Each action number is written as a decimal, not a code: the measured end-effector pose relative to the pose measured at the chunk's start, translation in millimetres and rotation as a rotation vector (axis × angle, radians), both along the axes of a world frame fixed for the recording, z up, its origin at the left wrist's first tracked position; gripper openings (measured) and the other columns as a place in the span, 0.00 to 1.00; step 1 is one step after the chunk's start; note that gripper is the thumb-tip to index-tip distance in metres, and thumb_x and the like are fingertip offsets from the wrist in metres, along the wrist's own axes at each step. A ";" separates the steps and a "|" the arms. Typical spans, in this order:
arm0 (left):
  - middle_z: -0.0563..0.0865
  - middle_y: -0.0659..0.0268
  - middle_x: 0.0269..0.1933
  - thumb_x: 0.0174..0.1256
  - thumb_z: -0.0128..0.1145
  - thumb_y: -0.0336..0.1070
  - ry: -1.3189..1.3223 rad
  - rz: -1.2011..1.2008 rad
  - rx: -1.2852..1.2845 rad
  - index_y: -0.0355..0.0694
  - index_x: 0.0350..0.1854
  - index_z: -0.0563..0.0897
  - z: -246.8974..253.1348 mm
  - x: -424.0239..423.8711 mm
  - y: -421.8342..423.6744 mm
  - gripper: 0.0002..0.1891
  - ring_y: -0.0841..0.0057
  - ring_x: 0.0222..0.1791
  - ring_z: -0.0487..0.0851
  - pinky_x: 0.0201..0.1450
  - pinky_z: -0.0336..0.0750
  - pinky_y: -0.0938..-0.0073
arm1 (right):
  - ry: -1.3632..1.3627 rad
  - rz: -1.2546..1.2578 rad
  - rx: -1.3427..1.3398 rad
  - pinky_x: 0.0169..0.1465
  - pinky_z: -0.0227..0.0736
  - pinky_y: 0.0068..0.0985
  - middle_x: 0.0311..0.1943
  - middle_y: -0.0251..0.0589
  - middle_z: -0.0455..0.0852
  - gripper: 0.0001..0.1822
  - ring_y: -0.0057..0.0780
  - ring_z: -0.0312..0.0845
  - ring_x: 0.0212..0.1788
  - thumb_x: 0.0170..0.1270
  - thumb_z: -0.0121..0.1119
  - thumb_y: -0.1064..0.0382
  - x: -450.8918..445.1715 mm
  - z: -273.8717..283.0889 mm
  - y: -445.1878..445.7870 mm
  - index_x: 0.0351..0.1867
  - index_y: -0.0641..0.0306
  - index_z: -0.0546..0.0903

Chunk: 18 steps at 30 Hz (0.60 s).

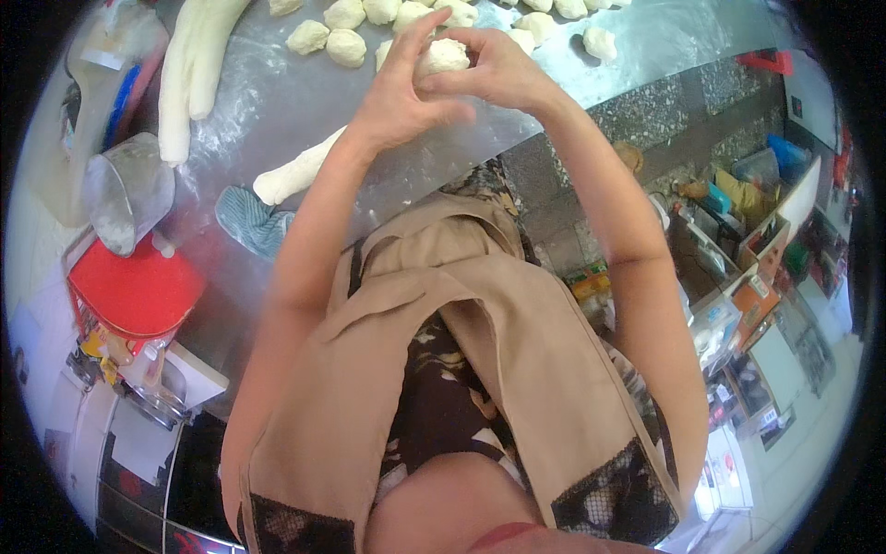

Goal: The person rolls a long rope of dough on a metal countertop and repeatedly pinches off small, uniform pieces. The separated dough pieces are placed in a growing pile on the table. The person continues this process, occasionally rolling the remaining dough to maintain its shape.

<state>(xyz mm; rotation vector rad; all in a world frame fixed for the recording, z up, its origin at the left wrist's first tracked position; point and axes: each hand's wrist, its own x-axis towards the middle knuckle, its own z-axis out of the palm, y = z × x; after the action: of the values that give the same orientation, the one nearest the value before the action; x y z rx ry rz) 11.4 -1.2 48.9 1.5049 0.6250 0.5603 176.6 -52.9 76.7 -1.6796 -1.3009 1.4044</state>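
My right hand grips a pale lump of dough, with the thumb below it and the fingers curled round its right side. Beside the lump's left side is my left hand, fingers spread and thumb slightly blurred. Whether its palm touches the dough is hard to tell. Several more dough lumps lie on the floured metal table beyond my hands. A short dough rope lies partly behind my left forearm. Long, thick dough rolls stretch along the table's left side.
A floury metal container stands at left, by a red stool-like seat. A crumpled striped cloth lies near the short rope. Boxes with assorted goods crowd the right side, below the table's edge. I wear a tan apron.
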 end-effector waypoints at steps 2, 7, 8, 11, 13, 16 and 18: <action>0.84 0.60 0.52 0.50 0.72 0.44 0.295 -0.035 0.121 0.44 0.60 0.76 -3.7 -7.5 0.0 0.33 0.69 0.54 0.81 0.56 0.75 0.67 | 0.030 -0.033 0.043 0.35 0.68 0.17 0.28 0.26 0.81 0.21 0.14 0.72 0.30 0.50 0.73 0.55 0.1 -5.3 0.8 0.44 0.62 0.84; 0.88 0.62 0.38 0.50 0.71 0.42 0.362 -0.011 0.153 0.42 0.48 0.83 -16.0 -11.1 -8.0 0.22 0.70 0.38 0.87 0.43 0.79 0.67 | -0.017 -0.087 0.041 0.38 0.69 0.18 0.30 0.27 0.81 0.20 0.14 0.74 0.33 0.51 0.72 0.55 -5.9 -2.6 -8.0 0.43 0.63 0.84; 0.89 0.61 0.38 0.51 0.70 0.42 0.350 -0.006 0.120 0.42 0.47 0.84 -22.6 -12.2 -6.1 0.20 0.69 0.38 0.87 0.42 0.79 0.67 | -0.015 -0.103 0.030 0.38 0.70 0.19 0.30 0.27 0.81 0.20 0.14 0.74 0.34 0.52 0.72 0.55 -5.8 0.2 -8.8 0.43 0.63 0.83; 0.88 0.58 0.37 0.52 0.69 0.41 0.350 -0.023 0.121 0.42 0.46 0.84 -17.0 -10.8 -4.3 0.18 0.62 0.37 0.87 0.41 0.79 0.66 | -0.027 -0.113 0.137 0.41 0.71 0.21 0.33 0.31 0.82 0.20 0.18 0.76 0.36 0.52 0.71 0.56 -5.9 -4.4 -11.5 0.44 0.63 0.83; 0.88 0.56 0.37 0.53 0.67 0.40 0.358 -0.017 0.194 0.42 0.46 0.83 -17.0 -11.6 -4.2 0.18 0.58 0.37 0.86 0.41 0.79 0.65 | -0.230 -0.051 0.337 0.41 0.73 0.24 0.34 0.36 0.82 0.19 0.25 0.79 0.36 0.53 0.69 0.56 -12.7 -0.6 -8.3 0.44 0.62 0.82; 0.87 0.53 0.35 0.54 0.65 0.38 0.357 0.013 0.321 0.41 0.47 0.83 -26.4 -11.0 -2.6 0.17 0.54 0.37 0.86 0.40 0.79 0.63 | -0.438 -0.043 0.485 0.42 0.75 0.29 0.35 0.42 0.82 0.16 0.36 0.81 0.36 0.53 0.65 0.57 -23.4 -0.8 -6.4 0.43 0.61 0.82; 0.87 0.52 0.35 0.54 0.64 0.38 0.372 0.024 0.346 0.41 0.48 0.83 -24.9 -9.9 -1.2 0.18 0.53 0.38 0.86 0.39 0.78 0.62 | -0.495 -0.057 0.521 0.42 0.76 0.32 0.35 0.44 0.82 0.14 0.41 0.81 0.37 0.54 0.63 0.58 -27.1 -0.6 -6.1 0.41 0.61 0.81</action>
<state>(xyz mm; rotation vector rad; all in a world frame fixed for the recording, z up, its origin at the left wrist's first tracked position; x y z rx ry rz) 1.5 -2.4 23.9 1.9542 0.8651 0.4216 149.5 -59.0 76.1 -1.7158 -1.6856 0.5436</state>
